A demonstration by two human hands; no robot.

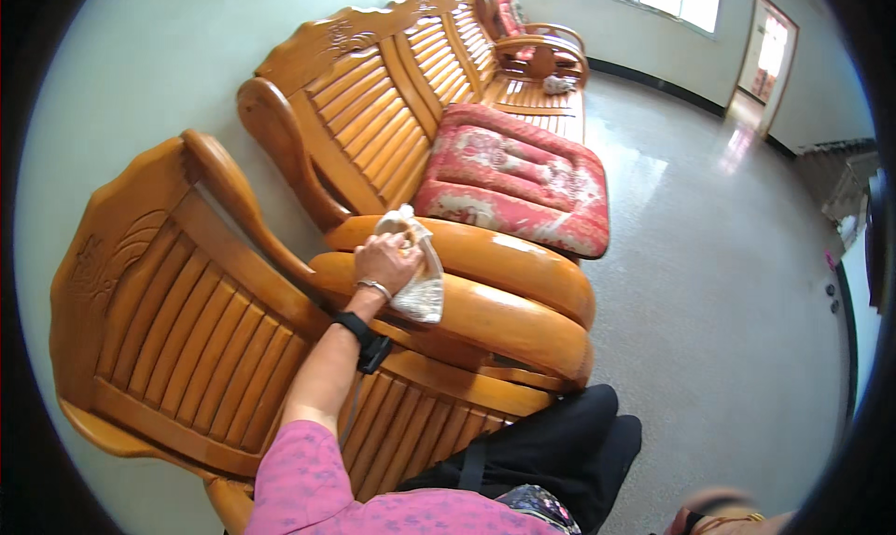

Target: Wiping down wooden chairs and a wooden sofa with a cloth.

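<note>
The left hand [385,260] is squeezing a white cloth [417,275] and pressing it on the shiny wooden armrest [485,316] of the near chair [177,320]. Wiping looks underway; next the cloth needs sliding right along the wood. The right hand [714,516] is barely showing, so I cannot tell its grip.

Beside the glossy honey-orange wooden armchair [187,320], a white cloth [420,288] rests, a red-and-cream floral cushion [513,175] beyond it, a pink speckled sleeve [299,474] below.
</note>
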